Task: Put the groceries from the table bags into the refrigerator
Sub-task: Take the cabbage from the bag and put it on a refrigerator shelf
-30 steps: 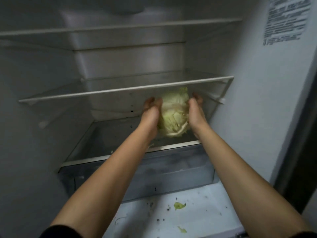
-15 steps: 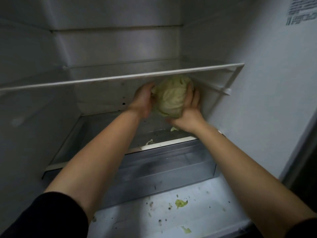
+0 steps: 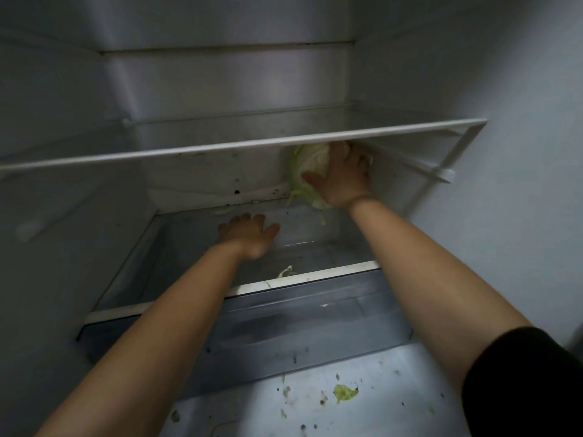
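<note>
Half a second ago both hands cupped the cabbage [image 3: 304,171]; now the left hand [image 3: 249,233] has let go and hovers lower, palm down, fingers spread wide over the lower shelf [image 3: 315,274]. The right hand [image 3: 342,178] alone holds the head, fingers curved round it, farther back at the right rear corner under the glass shelf [image 3: 220,149]. The cabbage looks slightly taller than wide, with its loose leaf ends apparently downward, though the hand hides much of it.

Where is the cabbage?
In the head view, the cabbage is at the back right of the fridge, just under the glass shelf, held by the right hand.
</note>
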`<state>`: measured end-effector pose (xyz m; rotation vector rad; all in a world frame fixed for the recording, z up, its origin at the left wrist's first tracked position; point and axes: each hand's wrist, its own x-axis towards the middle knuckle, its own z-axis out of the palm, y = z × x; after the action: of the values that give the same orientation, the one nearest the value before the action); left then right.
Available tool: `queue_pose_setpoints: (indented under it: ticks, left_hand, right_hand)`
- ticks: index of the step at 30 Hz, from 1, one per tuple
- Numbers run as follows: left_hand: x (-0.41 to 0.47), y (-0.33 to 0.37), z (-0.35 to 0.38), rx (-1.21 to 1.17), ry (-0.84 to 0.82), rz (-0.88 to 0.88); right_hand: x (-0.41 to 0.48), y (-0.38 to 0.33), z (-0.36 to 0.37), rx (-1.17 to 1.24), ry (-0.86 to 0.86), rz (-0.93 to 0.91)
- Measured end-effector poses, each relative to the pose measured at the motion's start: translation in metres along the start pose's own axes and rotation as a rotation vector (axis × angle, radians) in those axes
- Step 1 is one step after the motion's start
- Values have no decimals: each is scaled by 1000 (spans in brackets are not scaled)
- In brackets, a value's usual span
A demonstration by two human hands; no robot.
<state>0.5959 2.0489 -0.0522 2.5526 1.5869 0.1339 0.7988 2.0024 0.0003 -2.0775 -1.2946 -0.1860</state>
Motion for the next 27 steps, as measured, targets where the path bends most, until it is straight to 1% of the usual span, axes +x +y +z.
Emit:
queue_pose_setpoints:
  ticks: [3, 8, 10, 12, 15, 17, 20, 24, 27]
  left_hand:
    - [-3, 2, -2, 3, 23, -17]
    - [-16, 9, -9, 81, 8, -39]
    - [-24, 10, -14, 113, 32, -58]
    - [-36, 9, -18, 85, 81, -46]
    - [-61, 6, -21, -30, 215, 7]
    - [-77, 5, -22, -87, 342, 33]
    - [-100, 9, -23, -145, 497, 48]
    - [-136, 15, -25, -183, 585, 34]
    - [-173, 17, -18, -159, 726, 70]
  right_hand:
    - [-3, -2, 1, -11, 8, -4]
    - [-24, 10, -9, -16, -51, 15]
    - [-36, 14, -16, -20, -69, 33]
    - [-48, 17, -23, -52, -52, 32]
    - [-73, 20, -36, -69, -20, 1]
    - [-96, 21, -43, -44, 43, -36]
    - [-133, 25, -46, -90, 110, -85]
    - [-172, 32, -50, -95, 147, -126]
    - [-198, 37, -57, -90, 208, -184]
